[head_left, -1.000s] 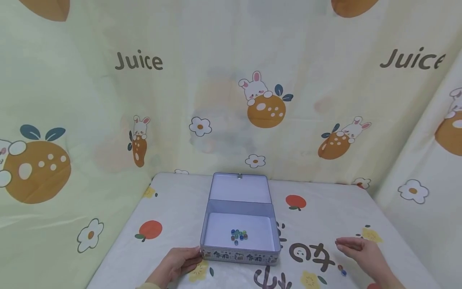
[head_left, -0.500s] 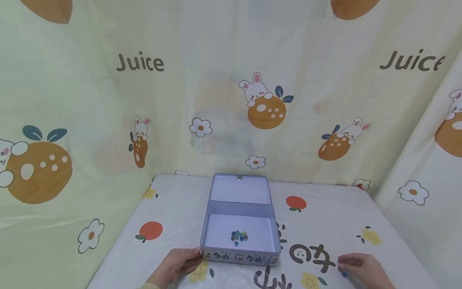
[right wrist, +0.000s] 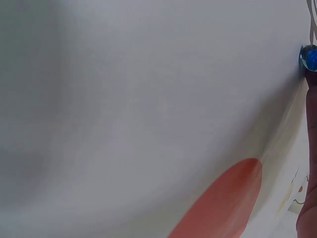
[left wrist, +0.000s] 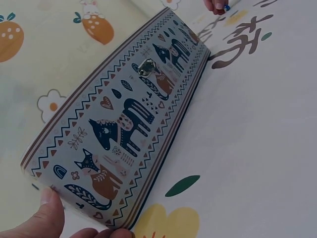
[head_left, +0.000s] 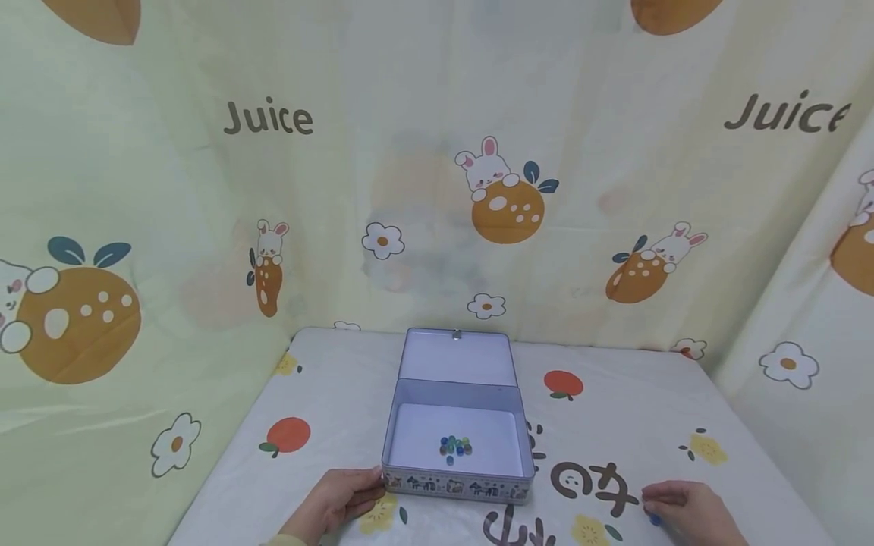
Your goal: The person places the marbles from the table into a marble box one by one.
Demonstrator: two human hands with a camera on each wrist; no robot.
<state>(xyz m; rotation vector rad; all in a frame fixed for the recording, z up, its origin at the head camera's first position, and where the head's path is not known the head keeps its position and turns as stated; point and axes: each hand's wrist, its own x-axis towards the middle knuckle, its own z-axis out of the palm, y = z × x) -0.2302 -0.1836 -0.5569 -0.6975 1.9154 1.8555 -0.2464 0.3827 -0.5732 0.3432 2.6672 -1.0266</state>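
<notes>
A shallow tin box (head_left: 459, 486) with printed animals stands with its lid (head_left: 456, 359) tipped back. Several glass marbles (head_left: 456, 446) lie grouped on its white floor. My left hand (head_left: 341, 497) grips the box's front left corner; in the left wrist view the thumb (left wrist: 48, 208) is against its side and curled fingers show at the bottom corner. Right of the box, my right hand (head_left: 690, 509) is down at the cloth, its fingertips together at the marbles there. A blue marble (right wrist: 311, 58) shows right at a fingertip; the reddish-brown marble is mostly hidden by the fingers.
A pale printed cloth (head_left: 328, 425) covers the table. A cream curtain (head_left: 328, 189) with rabbits and oranges rises behind the table and along both sides. The open lid stands close to the back curtain.
My right hand has come down from above the cloth onto the two loose marbles, covering the reddish-brown one. My left hand has stayed at the box's corner.
</notes>
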